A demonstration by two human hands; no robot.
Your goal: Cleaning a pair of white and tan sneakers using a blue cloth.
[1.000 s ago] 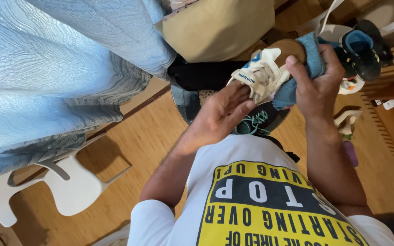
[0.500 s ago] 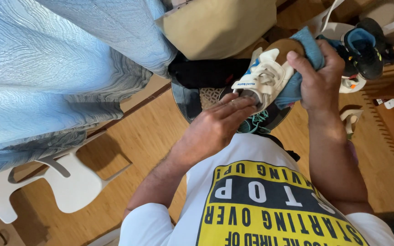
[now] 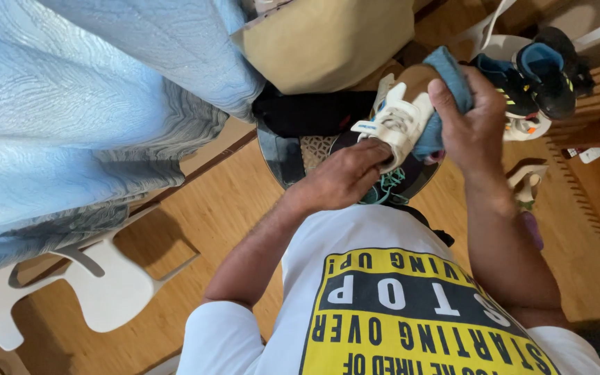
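Head view, looking down past the person's chest. The right hand (image 3: 477,128) is raised in front of the body, its fingers (image 3: 446,97) wrapped over a blue cloth (image 3: 453,83) and closed on the side of a white sneaker (image 3: 401,121), which it holds in the air above a round dark tray (image 3: 293,163). The sneaker is tilted, its laced upper turned toward the left hand. The left hand (image 3: 345,177) sits just below the sneaker with its fingers (image 3: 376,149) curled and pressed against the shoe's tongue and lace area; whether they pinch a lace or only press on the shoe cannot be told. Teal laces (image 3: 383,187) lie loosely on the tray under the left hand.

Behind the sneaker, a black bag (image 3: 314,111) rests against a tan cushion (image 3: 335,42). A pale blue patterned bedspread (image 3: 71,104) fills the upper left of the view and hangs over a white plastic chair (image 3: 98,292). To the right of the right hand, a pair of dark sneakers with blue lining (image 3: 536,80) stands on a white surface, well apart from the held shoe. The wooden floor (image 3: 244,187) shows between the chair and the person's white and yellow printed shirt (image 3: 397,305).
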